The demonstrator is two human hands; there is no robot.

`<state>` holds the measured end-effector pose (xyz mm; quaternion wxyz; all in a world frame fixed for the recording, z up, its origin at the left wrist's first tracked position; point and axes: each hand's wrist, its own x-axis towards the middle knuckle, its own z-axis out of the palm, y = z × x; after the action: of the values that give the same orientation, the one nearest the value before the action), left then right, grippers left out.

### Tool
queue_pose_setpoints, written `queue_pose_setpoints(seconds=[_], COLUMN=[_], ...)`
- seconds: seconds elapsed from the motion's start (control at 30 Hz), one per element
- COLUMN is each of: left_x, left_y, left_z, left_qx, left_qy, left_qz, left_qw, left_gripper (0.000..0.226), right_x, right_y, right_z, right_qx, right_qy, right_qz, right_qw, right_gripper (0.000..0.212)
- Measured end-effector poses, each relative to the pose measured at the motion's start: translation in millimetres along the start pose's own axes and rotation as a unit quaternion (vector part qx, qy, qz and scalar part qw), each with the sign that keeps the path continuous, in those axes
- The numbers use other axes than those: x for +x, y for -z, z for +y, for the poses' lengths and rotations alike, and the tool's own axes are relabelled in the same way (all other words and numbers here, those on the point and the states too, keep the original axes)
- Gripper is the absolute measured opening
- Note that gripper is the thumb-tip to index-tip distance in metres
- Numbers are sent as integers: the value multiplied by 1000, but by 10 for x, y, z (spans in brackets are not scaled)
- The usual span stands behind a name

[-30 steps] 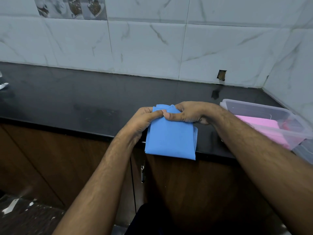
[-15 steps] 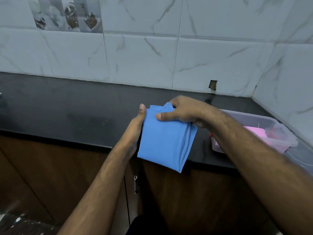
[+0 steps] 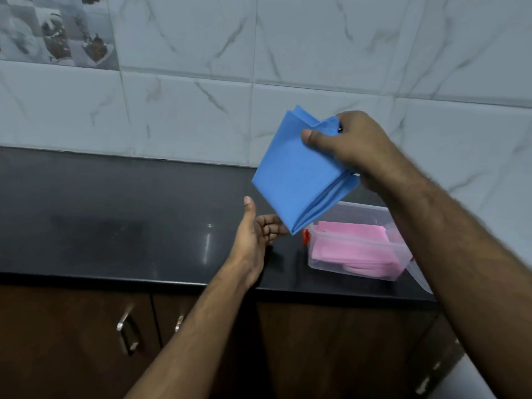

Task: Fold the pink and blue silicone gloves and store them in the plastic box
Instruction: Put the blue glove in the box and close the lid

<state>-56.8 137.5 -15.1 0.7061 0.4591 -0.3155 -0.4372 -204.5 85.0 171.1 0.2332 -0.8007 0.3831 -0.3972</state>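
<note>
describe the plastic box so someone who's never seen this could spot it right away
Follow the black countertop to its right end, near the corner. The clear plastic box sits there, open, below the folded blue glove. It alone holds folded pink glove material.

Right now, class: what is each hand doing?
Left hand: open, holding nothing, beneath the blue glove.
Right hand: pinching the folded blue glove, lifted.

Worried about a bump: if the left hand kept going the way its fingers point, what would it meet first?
Probably the bottom corner of the folded blue glove right beside the left hand's fingertips; past it, the plastic box. Depth is unclear.
</note>
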Motion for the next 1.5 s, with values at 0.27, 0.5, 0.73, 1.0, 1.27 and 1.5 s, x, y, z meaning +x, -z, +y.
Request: queue_pose_setpoints(seconds=[0.27,0.5,0.73,1.0,1.27,1.5], left_x=[30,-52,-125,-139,99,617], left_y=[-481,-553,-608,-605,-573,-686], left_z=[-242,-292,-304,-300,-151,106], left_qx=[63,238,394,399,213,152], left_qy=[-97,-285,-361,-353,-324,-123], left_qz=[121,78,-30,-38,-57,-124], left_qw=[986,925,845,845,920,973], left_gripper=[74,59,60,59,68,30], right_x=[-26,-174,-243,-300,-376,-388], right_y=[334,274,299,336,255,267], right_z=[745,1346,1493,1547,1509,1513], right_qx=[185,360,334,238,160,164], right_qy=[-118,-278,-296,-260,-215,-207], right_qz=[81,67,39,35,66,60], right_qw=[972,888,894,935,961,963], right_gripper=[50,31,23,27,30,43])
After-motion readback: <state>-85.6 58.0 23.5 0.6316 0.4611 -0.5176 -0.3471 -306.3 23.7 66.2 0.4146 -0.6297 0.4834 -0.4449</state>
